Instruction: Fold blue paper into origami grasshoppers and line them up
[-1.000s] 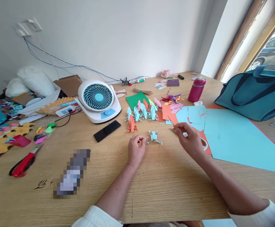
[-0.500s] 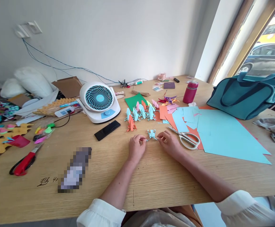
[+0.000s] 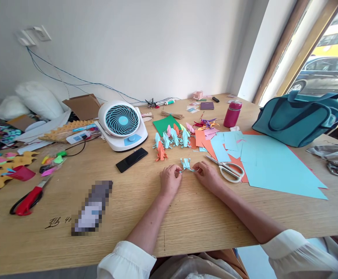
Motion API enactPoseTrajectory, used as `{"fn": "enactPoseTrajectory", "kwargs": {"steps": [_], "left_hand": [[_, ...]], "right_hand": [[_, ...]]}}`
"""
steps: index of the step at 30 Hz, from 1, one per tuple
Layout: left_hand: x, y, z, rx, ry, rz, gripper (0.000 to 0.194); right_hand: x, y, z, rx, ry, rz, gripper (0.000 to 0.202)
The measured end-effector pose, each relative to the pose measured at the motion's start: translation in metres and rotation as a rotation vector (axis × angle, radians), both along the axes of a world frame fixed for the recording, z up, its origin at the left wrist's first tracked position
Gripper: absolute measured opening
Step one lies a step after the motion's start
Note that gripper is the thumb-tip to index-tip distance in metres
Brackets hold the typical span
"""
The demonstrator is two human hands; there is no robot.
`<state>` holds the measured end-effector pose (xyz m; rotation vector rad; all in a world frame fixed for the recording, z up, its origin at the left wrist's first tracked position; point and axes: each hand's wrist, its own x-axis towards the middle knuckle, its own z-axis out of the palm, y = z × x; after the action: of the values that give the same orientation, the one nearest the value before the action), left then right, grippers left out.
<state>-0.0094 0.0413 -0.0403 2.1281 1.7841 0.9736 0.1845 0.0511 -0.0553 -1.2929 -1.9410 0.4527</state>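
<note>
A small light blue folded paper figure (image 3: 185, 163) lies on the wooden table between my hands. My left hand (image 3: 171, 179) pinches its lower left leg, and my right hand (image 3: 206, 174) pinches the lower right one. Just behind it stand several folded figures, among them an orange one (image 3: 161, 152) and a light blue one (image 3: 185, 138). White-handled scissors (image 3: 229, 170) lie to the right of my right hand, partly over orange paper.
Large light blue sheets (image 3: 276, 166) spread to the right, below a teal bag (image 3: 297, 120). A pink bottle (image 3: 233, 114) stands behind the papers. On the left are a white fan (image 3: 122, 124), a black phone (image 3: 132, 160) and red-handled scissors (image 3: 29, 199).
My left hand has shifted slightly right, closer to the figure. The figure's body has moved a little left and tilted. The camera view has turned slightly.
</note>
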Motion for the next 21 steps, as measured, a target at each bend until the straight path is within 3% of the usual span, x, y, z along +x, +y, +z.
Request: {"fn": "enactPoseTrajectory", "kwargs": {"steps": [12, 21], "left_hand": [[0.0093, -0.0068, 0.003, 0.053, 0.08, -0.052, 0.022], [0.0028, -0.0008, -0.0031, 0.063, 0.039, -0.04, 0.01]], "right_hand": [[-0.0013, 0.0025, -0.0026, 0.033, 0.048, 0.039, 0.022], [-0.002, 0.0057, -0.0042, 0.044, 0.072, 0.086, 0.025]]}}
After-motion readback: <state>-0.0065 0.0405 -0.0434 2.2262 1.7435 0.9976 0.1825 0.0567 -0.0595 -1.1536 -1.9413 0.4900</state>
